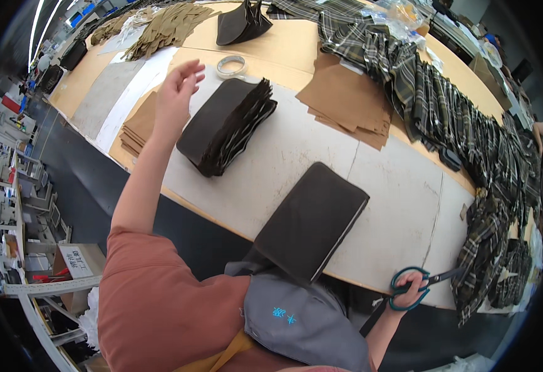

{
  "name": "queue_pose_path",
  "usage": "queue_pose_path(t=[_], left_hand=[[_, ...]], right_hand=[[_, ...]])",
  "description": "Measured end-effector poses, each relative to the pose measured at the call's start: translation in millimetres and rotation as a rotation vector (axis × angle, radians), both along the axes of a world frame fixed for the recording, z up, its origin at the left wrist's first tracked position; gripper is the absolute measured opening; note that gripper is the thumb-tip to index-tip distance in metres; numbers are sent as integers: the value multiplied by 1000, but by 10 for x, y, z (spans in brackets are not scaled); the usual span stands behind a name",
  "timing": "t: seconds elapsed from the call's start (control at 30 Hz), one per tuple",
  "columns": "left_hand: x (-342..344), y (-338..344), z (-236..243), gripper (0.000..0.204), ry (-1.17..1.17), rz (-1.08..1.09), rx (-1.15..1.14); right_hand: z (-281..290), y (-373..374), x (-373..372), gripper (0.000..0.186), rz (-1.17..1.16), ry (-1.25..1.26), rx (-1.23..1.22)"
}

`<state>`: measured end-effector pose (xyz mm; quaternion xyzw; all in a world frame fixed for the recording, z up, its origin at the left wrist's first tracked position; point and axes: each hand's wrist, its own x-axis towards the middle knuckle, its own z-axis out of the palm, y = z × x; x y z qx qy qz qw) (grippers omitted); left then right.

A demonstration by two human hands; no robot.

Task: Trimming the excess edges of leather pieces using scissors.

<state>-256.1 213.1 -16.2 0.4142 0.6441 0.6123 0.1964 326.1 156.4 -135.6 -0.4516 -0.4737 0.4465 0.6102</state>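
My left hand [179, 88] is raised over the far left part of the table, fingers apart and holding nothing. Just right of that hand lies a thick stack of dark brown fabric pieces [212, 118], its layered edges facing right. A roll of clear tape [231, 66] rests beyond the stack. Closer to me, a flatter dark brown fabric stack [312, 220] overhangs the table's front edge. At the near right, my right hand [413, 286] grips scissors [440, 276] by their teal handles, the dark blades pointing right toward plaid fabric [479, 248].
A long heap of plaid fabric [451, 102] runs along the table's right side. Brown sheets [349, 99] lie beside it, and more brown sheets [140, 127] are under my left forearm. Khaki pieces [166, 28] and a folded dark bundle [242, 23] lie at the far side.
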Motion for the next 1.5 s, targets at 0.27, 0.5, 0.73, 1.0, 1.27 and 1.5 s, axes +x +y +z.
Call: queue_pose_path(t=[0.27, 0.5, 0.73, 1.0, 1.27, 1.5], left_hand=[[1215, -902, -367, 29, 910, -262, 136], [1726, -1157, -788, 46, 327, -389, -231], [1840, -981, -797, 44, 270, -406, -409], [2026, -1027, -598, 38, -286, -702, -591], [2192, -1459, -179, 35, -316, -711, -360], [2225, -1566, 151, 32, -692, -765, -514]], right_hand=[[121, 51, -105, 30, 18, -115, 16], [182, -4, -188, 32, -75, -109, 17], [243, -158, -527, 24, 128, -306, -214], [405, -192, -1266, 38, 257, -489, -171], [599, -197, -1358, 33, 290, -115, -236], [1063, -285, -1284, 26, 122, -367, -4]])
